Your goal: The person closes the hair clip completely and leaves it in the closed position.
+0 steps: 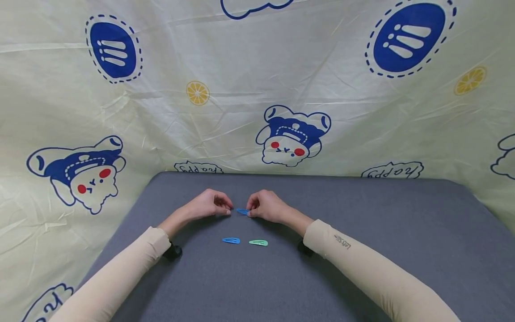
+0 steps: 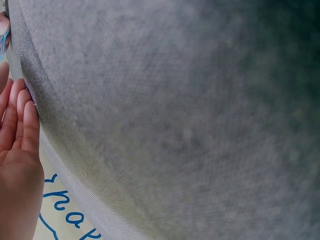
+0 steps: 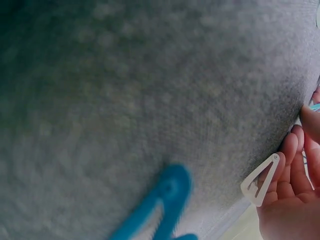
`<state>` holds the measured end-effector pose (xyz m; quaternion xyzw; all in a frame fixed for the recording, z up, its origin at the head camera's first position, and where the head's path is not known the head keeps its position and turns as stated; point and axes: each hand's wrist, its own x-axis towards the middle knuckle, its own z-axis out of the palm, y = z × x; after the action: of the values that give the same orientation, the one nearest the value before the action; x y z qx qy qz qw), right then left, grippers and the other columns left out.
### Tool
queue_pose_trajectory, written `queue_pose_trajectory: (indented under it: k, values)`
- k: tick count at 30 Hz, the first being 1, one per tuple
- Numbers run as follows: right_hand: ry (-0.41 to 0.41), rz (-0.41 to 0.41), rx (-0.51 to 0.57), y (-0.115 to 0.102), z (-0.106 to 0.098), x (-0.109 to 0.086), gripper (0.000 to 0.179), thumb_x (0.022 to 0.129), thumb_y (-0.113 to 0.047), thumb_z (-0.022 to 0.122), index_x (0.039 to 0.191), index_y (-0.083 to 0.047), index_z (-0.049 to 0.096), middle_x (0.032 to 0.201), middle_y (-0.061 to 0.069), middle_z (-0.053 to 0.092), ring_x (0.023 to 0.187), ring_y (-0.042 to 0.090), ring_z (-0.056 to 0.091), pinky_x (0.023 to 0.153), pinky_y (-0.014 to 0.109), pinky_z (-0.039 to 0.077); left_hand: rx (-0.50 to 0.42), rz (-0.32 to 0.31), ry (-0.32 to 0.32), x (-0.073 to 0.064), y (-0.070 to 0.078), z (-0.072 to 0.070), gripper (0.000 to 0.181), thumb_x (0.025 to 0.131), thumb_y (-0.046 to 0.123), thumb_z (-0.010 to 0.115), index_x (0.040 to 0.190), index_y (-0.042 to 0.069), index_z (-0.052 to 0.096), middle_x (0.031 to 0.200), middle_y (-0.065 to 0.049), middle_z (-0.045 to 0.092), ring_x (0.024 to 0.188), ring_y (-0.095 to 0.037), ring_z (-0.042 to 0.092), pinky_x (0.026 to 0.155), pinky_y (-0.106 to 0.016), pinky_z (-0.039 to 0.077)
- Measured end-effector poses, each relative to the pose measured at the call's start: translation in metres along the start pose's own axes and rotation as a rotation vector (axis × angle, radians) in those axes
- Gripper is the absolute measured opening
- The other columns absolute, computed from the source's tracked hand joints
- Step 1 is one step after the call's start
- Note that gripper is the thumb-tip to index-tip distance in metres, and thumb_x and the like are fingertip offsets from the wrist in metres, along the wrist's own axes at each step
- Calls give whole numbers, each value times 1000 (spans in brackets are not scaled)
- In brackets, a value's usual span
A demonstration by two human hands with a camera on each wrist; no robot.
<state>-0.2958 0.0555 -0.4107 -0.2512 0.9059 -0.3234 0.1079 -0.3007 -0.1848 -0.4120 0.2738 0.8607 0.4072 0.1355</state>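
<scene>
In the head view my right hand (image 1: 267,205) pinches one end of a blue hair clip (image 1: 242,211) between thumb and fingers. Just off the clip's other end is my left hand (image 1: 209,205), its fingers loosely bent with nothing between them; the left wrist view shows its fingers (image 2: 30,125) extended. Nearer me lie another blue snap clip (image 1: 231,240) and a mint green hair clip (image 1: 258,243), side by side. A whitish hair clip (image 3: 260,181) overlaps the right hand's lower fingers in the right wrist view. Close to that camera is a blurred blue hair clip (image 3: 175,192).
The clips are on a grey cloth-covered table (image 1: 362,246). Behind it hangs a pale printed curtain (image 1: 233,129) that meets the table's far edge. Dark wrist bands (image 1: 173,252) show under both sleeves.
</scene>
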Motion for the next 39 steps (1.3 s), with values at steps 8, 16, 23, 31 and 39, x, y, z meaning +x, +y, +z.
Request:
queue_pose_trajectory:
  k: [8,16,23,31,39]
  values:
    - [19,-7,11,2,-4,-3,6,89,-11,75,85,-9,71,79,-4,63,76,14,55,70,28,46,-8,12,6,-1,0,1,16,87,7,74,102,1,71,87,-6,68,71,-16,57,58,-25,46]
    - [32,-20,2,2,-7,-6,8,90,-11,73,83,-13,69,79,-5,63,77,14,55,72,30,45,0,2,9,-2,5,0,17,88,8,74,103,2,71,89,-5,68,71,-15,57,59,-25,47]
    - [42,-29,-9,0,-7,-9,9,91,-11,72,83,-15,68,80,-5,62,78,15,55,74,31,46,7,-11,12,-2,6,1,18,87,9,74,103,3,71,91,-3,68,73,-15,58,59,-26,47]
    - [86,-33,19,-4,-7,-15,8,91,-12,71,85,-16,69,80,-4,62,78,16,54,72,30,47,55,-31,20,-6,11,2,16,88,10,74,103,4,72,91,-2,69,73,-15,58,61,-28,49]
    - [134,-53,53,-7,-9,-24,4,92,-14,71,88,-13,69,80,-5,62,75,15,55,68,29,48,102,-19,21,-8,15,6,16,87,11,75,102,4,72,91,1,70,76,-13,61,64,-28,51]
